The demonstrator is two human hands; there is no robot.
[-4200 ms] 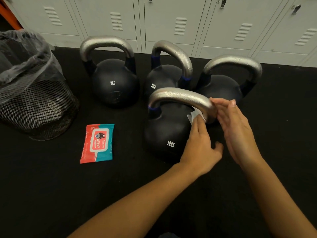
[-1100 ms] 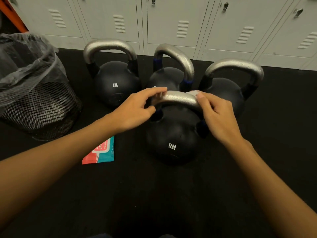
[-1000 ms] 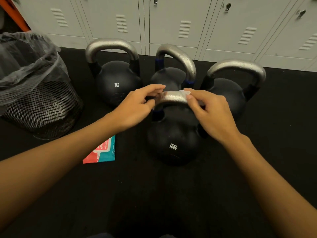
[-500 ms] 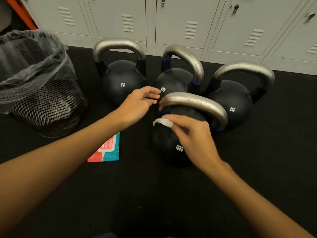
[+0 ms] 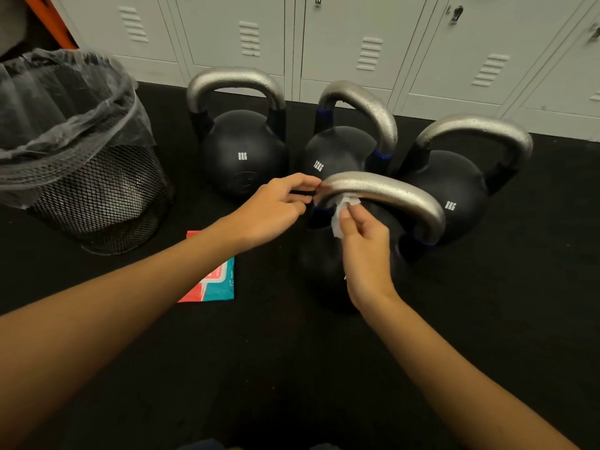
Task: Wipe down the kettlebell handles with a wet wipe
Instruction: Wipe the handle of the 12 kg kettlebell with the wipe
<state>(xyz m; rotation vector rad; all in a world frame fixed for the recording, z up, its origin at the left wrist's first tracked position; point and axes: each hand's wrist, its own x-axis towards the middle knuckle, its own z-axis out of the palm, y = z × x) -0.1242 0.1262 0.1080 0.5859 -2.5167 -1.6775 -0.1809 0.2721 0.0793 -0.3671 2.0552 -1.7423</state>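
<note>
Several black kettlebells with silver handles stand on the black floor. The nearest kettlebell (image 5: 324, 264) has its handle (image 5: 386, 194) arching left to right. My right hand (image 5: 365, 251) pinches a white wet wipe (image 5: 342, 216) and holds it up against the underside of that handle near its left end. My left hand (image 5: 276, 206) reaches in from the left, its fingertips touching the handle's left end. Behind stand a kettlebell at the left (image 5: 243, 157), one in the middle (image 5: 337, 154) and one at the right (image 5: 451, 186).
A black mesh bin (image 5: 94, 186) lined with a clear bag stands at the left. A red and teal wipes pack (image 5: 216, 280) lies on the floor, partly under my left forearm. Grey lockers (image 5: 357, 43) run along the back.
My right hand has carried the wipe from the top of the near handle down and under its left end. My left hand has stayed at the handle's left end. The view has shifted slightly.
</note>
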